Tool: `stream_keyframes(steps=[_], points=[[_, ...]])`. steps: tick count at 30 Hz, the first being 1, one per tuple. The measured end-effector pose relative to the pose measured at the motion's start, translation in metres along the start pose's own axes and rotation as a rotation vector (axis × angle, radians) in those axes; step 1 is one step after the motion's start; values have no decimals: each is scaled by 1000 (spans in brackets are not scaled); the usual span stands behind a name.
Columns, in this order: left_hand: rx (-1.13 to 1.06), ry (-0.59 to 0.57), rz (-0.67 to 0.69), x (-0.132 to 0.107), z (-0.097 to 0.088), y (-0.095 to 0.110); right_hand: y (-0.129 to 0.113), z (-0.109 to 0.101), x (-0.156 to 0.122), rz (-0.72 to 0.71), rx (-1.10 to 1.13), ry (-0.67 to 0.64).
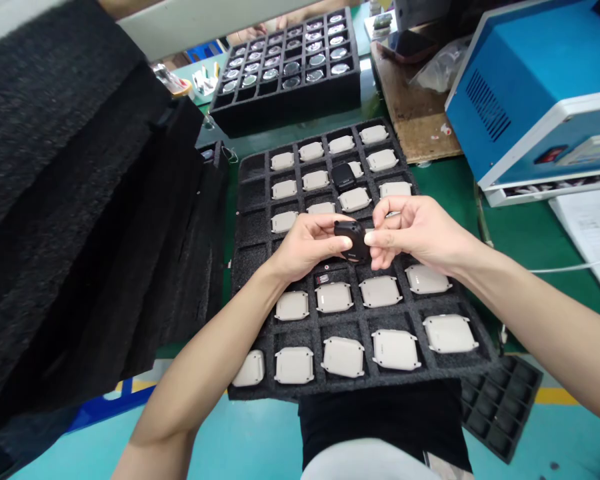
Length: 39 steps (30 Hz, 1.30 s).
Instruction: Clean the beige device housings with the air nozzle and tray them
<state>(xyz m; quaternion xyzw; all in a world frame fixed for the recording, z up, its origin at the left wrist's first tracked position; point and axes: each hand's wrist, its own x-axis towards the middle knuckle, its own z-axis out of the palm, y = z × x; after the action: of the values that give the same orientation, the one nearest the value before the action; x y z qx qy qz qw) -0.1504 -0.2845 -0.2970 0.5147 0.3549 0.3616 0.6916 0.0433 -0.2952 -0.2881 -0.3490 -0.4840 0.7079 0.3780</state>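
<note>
The left hand (307,245) is curling around one side of a black rounded device (351,240), and the right hand (420,233) is pinching its other side between thumb and fingers. Both hands are closed on it, holding it just above the middle of a black foam tray (380,385). The tray is divided into a grid of square compartments, most of them cradling pale grey rounded-square cases (343,357) with small lugs at their corners. A second black unit (343,177) is lying in an upper compartment, and a small dark part (323,279) is sitting in a compartment just below the hands. Several compartments along the left column are showing bare foam. Farther ahead, another black tray (285,113) is holding rows of round glassy discs (291,68). Both trays are resting on a green tabletop (443,193), near a wooden board (415,113) and a blue machine (530,100). Thick black foam sheets (80,200) are filling the left side, while a smaller black tray (500,407) is sitting low at the right, above a teal floor (230,440). Another person's arm (295,17) is showing at the far edge.
</note>
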Motion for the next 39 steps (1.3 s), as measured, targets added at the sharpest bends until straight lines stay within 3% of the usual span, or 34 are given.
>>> stream_keyframes(steps=[5,7,11,13,14,15,17,19,21,25,32,36,39], points=[[-76,28,21,5,3,-4,-5,2,2,-86,-50,32],[-122,59,30,7,5,-4,-21,1,-4,-190,-94,141],[-184,61,24,7,6,1,-52,-8,-45,-577,-159,715],[-195,30,6,5,5,3,-54,-17,-78,-674,-272,984],[-200,17,-4,4,5,4,-50,-23,-95,-682,-331,1091],[-204,4,-13,4,4,5,-43,-30,-112,-597,-352,1144],[-210,-23,-23,3,4,6,-24,-43,-139,-454,-238,1270],[-212,-42,-25,3,4,7,-4,-54,-154,-328,-83,1309],[-210,-52,-26,3,5,8,9,-59,-155,-218,53,1215],[-213,-19,-4,2,6,7,9,-50,-129,-105,93,830],[-256,14,29,3,3,5,-16,-20,-44,-521,-128,549],[-355,-2,18,5,2,4,-20,-9,-4,-524,-135,382],[-367,4,18,6,4,3,-15,-3,6,-500,-172,351]])
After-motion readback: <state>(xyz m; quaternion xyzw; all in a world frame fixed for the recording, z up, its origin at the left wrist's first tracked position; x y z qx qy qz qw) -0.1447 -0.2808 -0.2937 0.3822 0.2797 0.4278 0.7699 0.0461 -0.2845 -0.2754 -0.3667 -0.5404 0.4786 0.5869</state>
